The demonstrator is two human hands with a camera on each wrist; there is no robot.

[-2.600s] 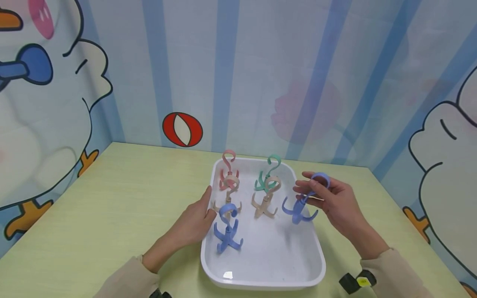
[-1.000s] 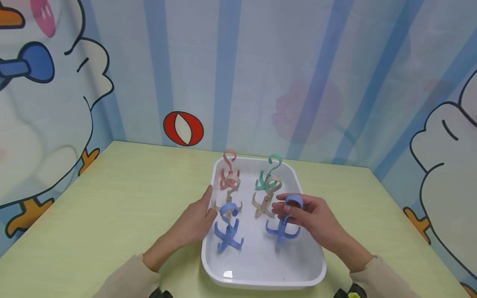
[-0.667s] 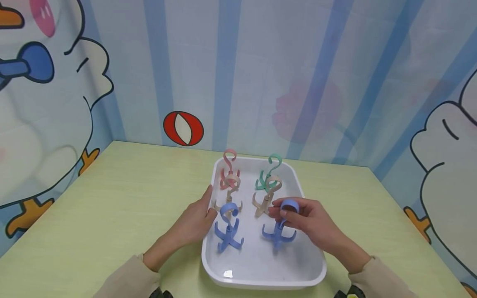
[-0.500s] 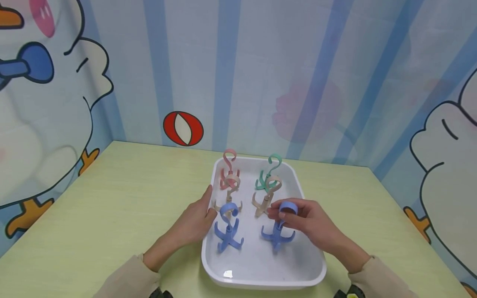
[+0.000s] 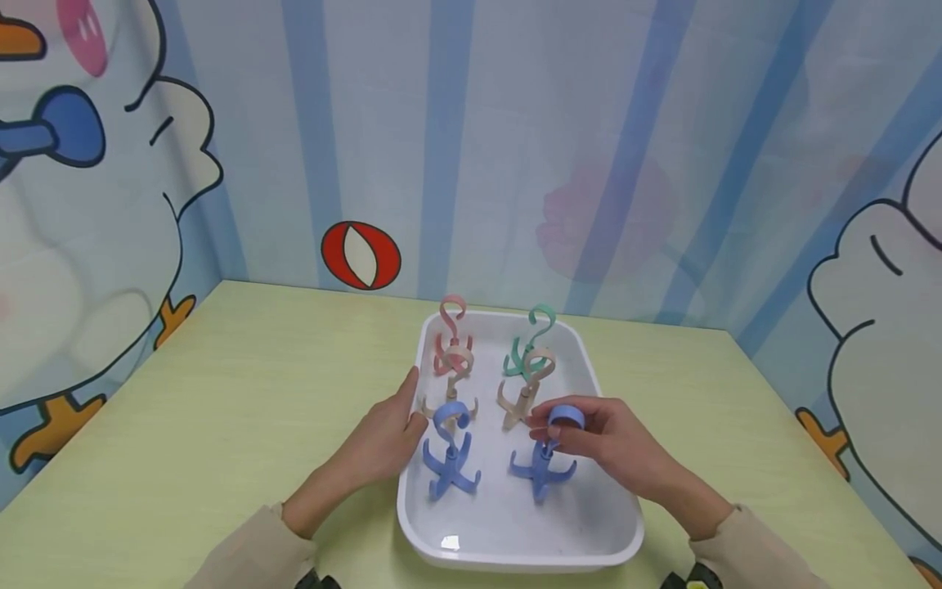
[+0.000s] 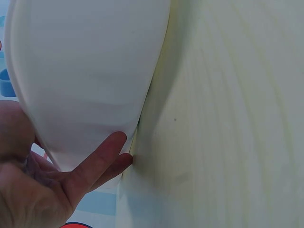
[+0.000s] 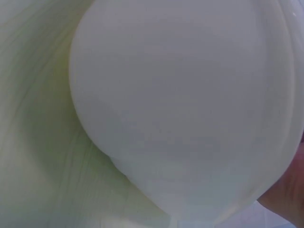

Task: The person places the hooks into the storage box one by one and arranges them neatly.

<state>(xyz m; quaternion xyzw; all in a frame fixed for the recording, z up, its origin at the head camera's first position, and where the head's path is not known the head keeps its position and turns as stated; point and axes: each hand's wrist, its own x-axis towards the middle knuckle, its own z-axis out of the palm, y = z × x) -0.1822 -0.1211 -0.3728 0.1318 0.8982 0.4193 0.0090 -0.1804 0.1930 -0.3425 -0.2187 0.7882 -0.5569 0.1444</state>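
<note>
In the head view a white tray [image 5: 515,532] holds several hooks with curved tops and pronged bases. My right hand [image 5: 618,442] pinches the upper part of a blue hook [image 5: 540,473], whose prongs are low over the tray's floor at the right; whether they touch it I cannot tell. My left hand [image 5: 383,433] holds the tray's left rim, thumb on top and fingers along the outer wall, as the left wrist view shows. Opposite stands another blue hook [image 5: 450,470]. Behind are two beige hooks, the right beige hook [image 5: 524,405] near my right fingertips.
A pink hook [image 5: 454,343] and a green hook [image 5: 528,353] stand at the tray's far end. The tray rests on a pale yellow table [image 5: 257,393]. A printed, striped backdrop [image 5: 500,164] rises behind the table. In the right wrist view the tray's outer wall [image 7: 180,104] fills most of the frame.
My right hand has brought the blue hook from over the tray's right edge inward, down and toward me, moving only slightly lately. My left hand has stayed on the rim.
</note>
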